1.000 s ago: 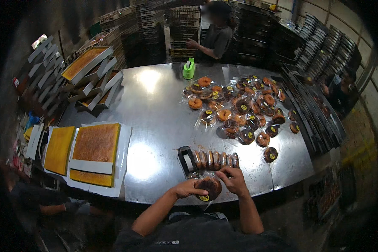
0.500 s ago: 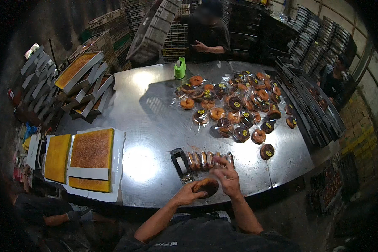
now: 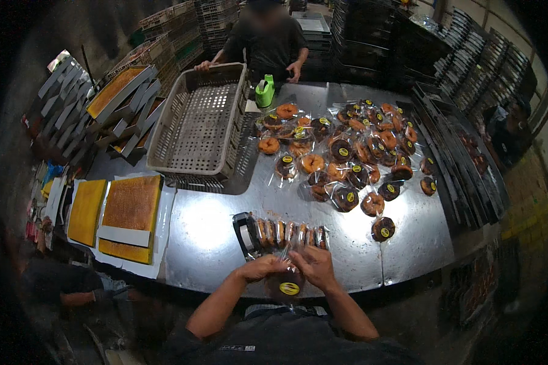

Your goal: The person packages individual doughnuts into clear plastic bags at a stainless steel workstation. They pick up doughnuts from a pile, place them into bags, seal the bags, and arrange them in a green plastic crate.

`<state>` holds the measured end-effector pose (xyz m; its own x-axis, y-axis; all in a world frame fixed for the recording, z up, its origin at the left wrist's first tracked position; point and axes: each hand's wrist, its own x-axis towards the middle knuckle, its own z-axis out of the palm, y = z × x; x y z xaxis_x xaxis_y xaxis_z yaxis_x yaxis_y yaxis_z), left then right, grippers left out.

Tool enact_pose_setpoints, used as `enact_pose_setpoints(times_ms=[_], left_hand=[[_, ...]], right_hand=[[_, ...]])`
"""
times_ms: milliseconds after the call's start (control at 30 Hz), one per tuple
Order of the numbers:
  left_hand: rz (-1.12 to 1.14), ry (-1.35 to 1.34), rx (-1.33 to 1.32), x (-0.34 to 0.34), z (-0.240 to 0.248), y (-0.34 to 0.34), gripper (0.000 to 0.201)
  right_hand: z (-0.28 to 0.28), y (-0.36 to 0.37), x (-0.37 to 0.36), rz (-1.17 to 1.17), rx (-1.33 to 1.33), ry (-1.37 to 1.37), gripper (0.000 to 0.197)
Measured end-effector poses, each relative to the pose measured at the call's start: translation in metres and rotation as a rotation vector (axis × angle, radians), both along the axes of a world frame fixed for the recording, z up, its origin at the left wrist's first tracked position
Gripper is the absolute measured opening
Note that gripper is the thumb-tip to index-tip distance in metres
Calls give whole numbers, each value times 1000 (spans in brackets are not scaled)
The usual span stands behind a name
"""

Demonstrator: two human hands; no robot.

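My left hand (image 3: 263, 267): closed, pinching the clear plastic bag (image 3: 287, 274) at its top.
Round dark-brown pastry (image 3: 274, 285): here it is, below my fingers, yellow oval label (image 3: 289, 288) facing up.
My right hand (image 3: 315, 266): gripping that bag too.
Shiny silver metal table (image 3: 354, 261): glaring, brown ring-shaped bagged doughnuts (image 3: 340, 150) heaped on it.
Tall grey tray stacks (image 3: 478, 58): dim, far right.
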<state>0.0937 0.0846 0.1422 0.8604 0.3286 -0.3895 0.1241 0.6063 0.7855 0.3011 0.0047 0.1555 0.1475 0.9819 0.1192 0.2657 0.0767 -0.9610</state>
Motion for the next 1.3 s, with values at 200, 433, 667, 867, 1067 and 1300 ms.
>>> enact_pose_setpoints(times_ms=[200, 433, 667, 867, 1067, 1300], left_hand=[[238, 85, 388, 40, 35, -10, 44], [835, -57, 125, 65, 42, -27, 41], [718, -53, 482, 26, 31, -21, 36], [895, 349, 1474, 6, 45, -31, 34], [323, 337, 671, -50, 50, -26, 31], [614, 77, 877, -70, 8, -32, 23]], right_hand=[[-20, 9, 14, -63, 26, 514, 25], [-20, 32, 38, -69, -329, 196, 21], [19, 19, -31, -152, 281, -259, 53], [22, 7, -55, 35, -317, 761, 40], [3, 1, -68, 89, 20, 254, 30], [18, 6, -102, -15, 129, -201, 12]])
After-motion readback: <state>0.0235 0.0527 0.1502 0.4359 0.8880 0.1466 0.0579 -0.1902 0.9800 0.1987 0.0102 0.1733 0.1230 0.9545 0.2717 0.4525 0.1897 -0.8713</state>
